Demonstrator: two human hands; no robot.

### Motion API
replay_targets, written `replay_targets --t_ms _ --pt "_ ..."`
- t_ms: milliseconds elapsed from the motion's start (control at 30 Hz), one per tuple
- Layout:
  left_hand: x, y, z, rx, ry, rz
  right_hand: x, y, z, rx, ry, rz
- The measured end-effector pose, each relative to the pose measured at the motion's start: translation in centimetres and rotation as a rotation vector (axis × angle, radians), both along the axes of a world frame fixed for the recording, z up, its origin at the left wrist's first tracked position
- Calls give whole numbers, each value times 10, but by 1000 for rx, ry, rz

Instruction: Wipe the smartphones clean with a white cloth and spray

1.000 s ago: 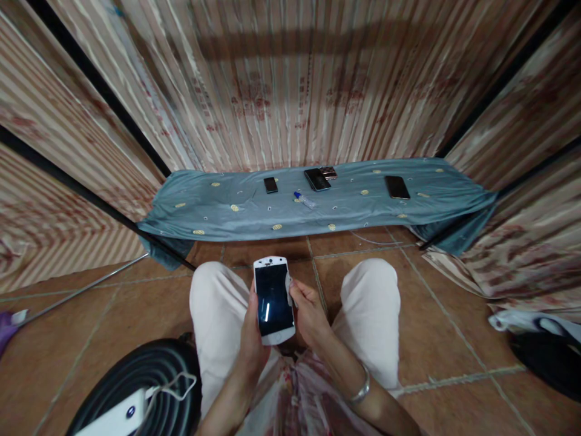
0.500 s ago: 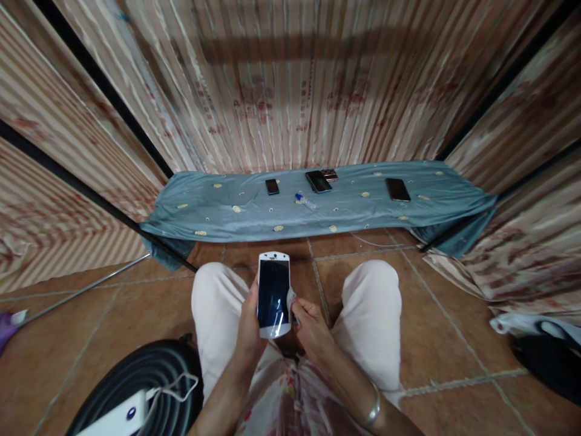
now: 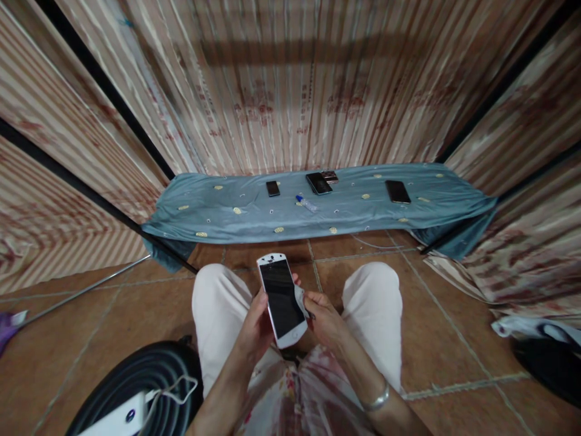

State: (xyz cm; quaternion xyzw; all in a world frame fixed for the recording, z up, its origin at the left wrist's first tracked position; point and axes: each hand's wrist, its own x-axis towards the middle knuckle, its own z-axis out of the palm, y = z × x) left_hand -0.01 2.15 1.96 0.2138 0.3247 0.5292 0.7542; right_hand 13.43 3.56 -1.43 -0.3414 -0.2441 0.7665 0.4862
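Observation:
A white smartphone (image 3: 282, 300) with a dark screen is held over my lap, its top tilted to the left. My left hand (image 3: 258, 324) grips it from the left side and from behind; a fingertip shows past its right edge. Pinched in my right hand (image 3: 323, 315) is a small grey cloth (image 3: 300, 297), pressed against the phone's right edge. Part of the cloth is hidden by my fingers.
Ahead stands a low bench (image 3: 218, 212) draped in blue-green cloth. On it lie a small dark phone (image 3: 273, 188), a larger dark device (image 3: 319, 183), a blue-capped bottle (image 3: 306, 203) and a dark tablet-like device (image 3: 398, 192). A white power bank (image 3: 118, 416) rests on a round black stool (image 3: 158, 357).
The phone has turned so that its bottom end points more to the right. My right hand has shifted slightly right with the cloth along the phone's edge.

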Motion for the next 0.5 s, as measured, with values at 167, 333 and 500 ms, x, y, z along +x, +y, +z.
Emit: replay_targets --t_ms 167,333,500 --pt "-5 0 0 76 10 -110 8 1 -6 -43 32 57" --pt "-9 4 3 97 68 -112 9 -5 -17 -163 63 4" --pt "-15 8 -5 102 113 16 9 -13 -19 -196 71 8"
